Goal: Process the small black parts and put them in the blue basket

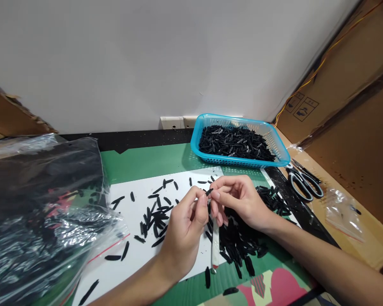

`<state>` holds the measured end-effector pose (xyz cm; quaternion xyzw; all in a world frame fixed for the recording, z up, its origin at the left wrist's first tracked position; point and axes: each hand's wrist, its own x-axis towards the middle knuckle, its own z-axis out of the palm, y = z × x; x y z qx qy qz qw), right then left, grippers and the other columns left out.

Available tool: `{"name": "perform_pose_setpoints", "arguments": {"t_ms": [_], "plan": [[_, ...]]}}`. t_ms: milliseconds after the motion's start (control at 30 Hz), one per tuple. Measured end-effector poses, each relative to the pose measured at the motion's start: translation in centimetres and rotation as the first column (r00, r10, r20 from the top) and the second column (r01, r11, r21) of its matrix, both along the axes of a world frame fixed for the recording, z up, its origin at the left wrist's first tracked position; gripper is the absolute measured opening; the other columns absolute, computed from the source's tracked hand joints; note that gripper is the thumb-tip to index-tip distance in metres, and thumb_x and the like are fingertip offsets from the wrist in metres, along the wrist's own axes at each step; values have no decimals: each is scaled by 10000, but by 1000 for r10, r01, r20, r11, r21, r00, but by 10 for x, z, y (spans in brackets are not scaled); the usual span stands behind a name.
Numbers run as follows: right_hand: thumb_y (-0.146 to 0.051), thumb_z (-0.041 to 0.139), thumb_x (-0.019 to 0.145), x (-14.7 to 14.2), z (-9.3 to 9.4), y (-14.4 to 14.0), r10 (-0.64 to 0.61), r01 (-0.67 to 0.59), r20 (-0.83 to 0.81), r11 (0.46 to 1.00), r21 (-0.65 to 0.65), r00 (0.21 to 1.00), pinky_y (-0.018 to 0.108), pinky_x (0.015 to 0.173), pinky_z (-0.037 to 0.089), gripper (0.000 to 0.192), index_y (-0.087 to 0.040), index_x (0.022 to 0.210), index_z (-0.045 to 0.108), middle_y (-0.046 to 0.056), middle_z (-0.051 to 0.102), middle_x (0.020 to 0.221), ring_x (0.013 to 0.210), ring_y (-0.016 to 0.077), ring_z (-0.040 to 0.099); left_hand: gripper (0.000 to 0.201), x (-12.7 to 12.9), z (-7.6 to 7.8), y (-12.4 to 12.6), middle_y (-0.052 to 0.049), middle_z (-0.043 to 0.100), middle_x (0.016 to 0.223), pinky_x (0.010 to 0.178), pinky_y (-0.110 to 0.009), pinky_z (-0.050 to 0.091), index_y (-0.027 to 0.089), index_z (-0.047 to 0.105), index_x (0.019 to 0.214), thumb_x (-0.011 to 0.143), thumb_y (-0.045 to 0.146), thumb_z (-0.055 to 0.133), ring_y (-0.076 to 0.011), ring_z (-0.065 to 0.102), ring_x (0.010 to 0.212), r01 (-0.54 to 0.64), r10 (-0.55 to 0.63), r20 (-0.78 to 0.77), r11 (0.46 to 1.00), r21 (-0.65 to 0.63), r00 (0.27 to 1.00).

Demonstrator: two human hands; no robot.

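Head view, looking down at a green bench point(166, 159) set against a white wall. Left hand point(185, 229) and right hand point(239, 199) meet above a white sheet point(137, 255). Both are pinching one small black piece point(209, 191), held between fingertips at the centre of view, raised off the sheet. Other fingers of each hand curled in loosely.

Loose black pieces point(156, 214) scattered over the sheet just left of the hands; a denser heap point(239, 242) lies under and right of the right hand. A pale, slim tool point(215, 248) lies on the sheet below the hands; what kind it is cannot be told.

Blue basket point(196, 140) at the back, filled with the same black pieces. Scissors point(303, 180) lie right of it, on the bench edge. Large clear plastic bag point(41, 212) of dark contents at left. Small empty-looking clear bag point(341, 212) far right on cardboard.
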<state>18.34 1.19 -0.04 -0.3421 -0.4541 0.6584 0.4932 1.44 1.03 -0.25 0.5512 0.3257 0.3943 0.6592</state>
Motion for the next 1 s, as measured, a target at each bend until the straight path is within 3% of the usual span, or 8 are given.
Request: {"name": "perform_pose_setpoints", "arguments": {"t_ms": [300,567,1000], "plan": [[-438,837,869,-2,-1,0,2,-6,-68,998,-56,998,206,429,558,340,-149,893,658,11,732,633,453,125,667,347,0,0,0,35,625,715,623,-239,510,210,526,818,1081,435,501,-87,559,579,-29,29,-10,1000,-13,1000],[-430,819,890,-2,-3,1,18,-21,-68,999,-41,997,223,455,580,320,-146,909,674,20,739,656,481,136,687,346,1,3,0,-3,642,721,523,-228,419,207,525,827,1069,455,520,-150,693,707,-12,12,-29,1000,-9,1000],[-439,829,878,0,-4,1,22,-26,-70,998,-56,997,246,472,600,333,-147,911,673,24,752,674,496,153,708,364,1,3,-1,-2,626,689,495,-219,375,204,531,797,1054,460,554,-131,654,664,-37,36,-14,999,-18,999]]}}
